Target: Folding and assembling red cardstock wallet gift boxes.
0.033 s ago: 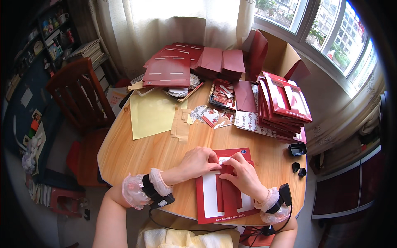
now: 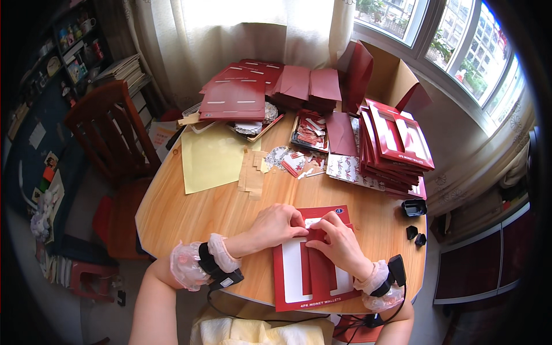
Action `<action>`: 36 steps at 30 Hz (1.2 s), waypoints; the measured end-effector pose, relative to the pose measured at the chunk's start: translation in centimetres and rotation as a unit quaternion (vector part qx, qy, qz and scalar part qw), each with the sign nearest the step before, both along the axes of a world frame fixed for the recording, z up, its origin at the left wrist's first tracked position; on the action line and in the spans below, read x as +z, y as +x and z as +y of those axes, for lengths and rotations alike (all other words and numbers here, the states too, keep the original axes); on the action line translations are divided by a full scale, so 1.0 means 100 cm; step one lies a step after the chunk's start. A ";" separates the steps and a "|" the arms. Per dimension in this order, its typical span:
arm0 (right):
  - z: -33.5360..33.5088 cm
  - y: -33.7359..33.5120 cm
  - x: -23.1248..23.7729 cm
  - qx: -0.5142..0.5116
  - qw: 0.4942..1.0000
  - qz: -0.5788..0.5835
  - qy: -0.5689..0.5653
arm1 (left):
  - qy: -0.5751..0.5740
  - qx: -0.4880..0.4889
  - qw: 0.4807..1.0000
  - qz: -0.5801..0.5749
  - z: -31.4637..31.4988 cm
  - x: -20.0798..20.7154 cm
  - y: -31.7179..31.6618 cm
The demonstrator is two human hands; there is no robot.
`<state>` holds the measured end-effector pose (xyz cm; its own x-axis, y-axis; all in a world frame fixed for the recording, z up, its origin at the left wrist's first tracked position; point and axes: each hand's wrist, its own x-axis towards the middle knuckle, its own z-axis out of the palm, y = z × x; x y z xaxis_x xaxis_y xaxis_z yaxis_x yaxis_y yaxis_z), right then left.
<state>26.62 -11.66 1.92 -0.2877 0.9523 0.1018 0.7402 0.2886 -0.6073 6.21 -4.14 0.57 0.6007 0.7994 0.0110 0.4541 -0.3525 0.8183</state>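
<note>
A flat red cardboard pack (image 2: 279, 282) with white panels lies on the table right in front of me. Down its middle runs a darker red folded strip (image 2: 319, 270). My left hand (image 2: 280, 224) is closed, its fingertips pinched at the pack's upper part beside a small white patch (image 2: 311, 221). My right hand (image 2: 340, 244) rests over the pack's right side, fingers bent, with index fingertip and thumb against the strip's upper end. Both hands' fingertips nearly meet. Exactly what lies between them is hidden.
Similar red packs (image 2: 399, 138) are piled at the right. Flat red sheets (image 2: 233, 100) and folded red wallets (image 2: 293, 83) lie at the back, near an open carton (image 2: 391, 75). A tray of small cutouts (image 2: 310, 131), yellow paper (image 2: 210, 161) and a black container (image 2: 414, 207) sit around.
</note>
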 end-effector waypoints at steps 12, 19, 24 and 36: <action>0.026 0.003 0.000 -0.047 0.998 0.018 -0.029 | -0.006 0.016 0.999 0.028 0.001 0.003 0.002; 0.029 0.023 0.008 -0.041 0.998 -0.028 -0.028 | -0.010 0.010 0.998 0.053 0.000 0.005 0.002; 0.030 0.034 0.011 -0.037 0.998 -0.046 -0.031 | -0.017 0.009 0.999 0.046 0.002 0.001 0.001; 0.023 0.064 0.018 -0.070 0.995 -0.060 -0.035 | 0.010 0.009 1.000 0.013 0.001 -0.004 0.002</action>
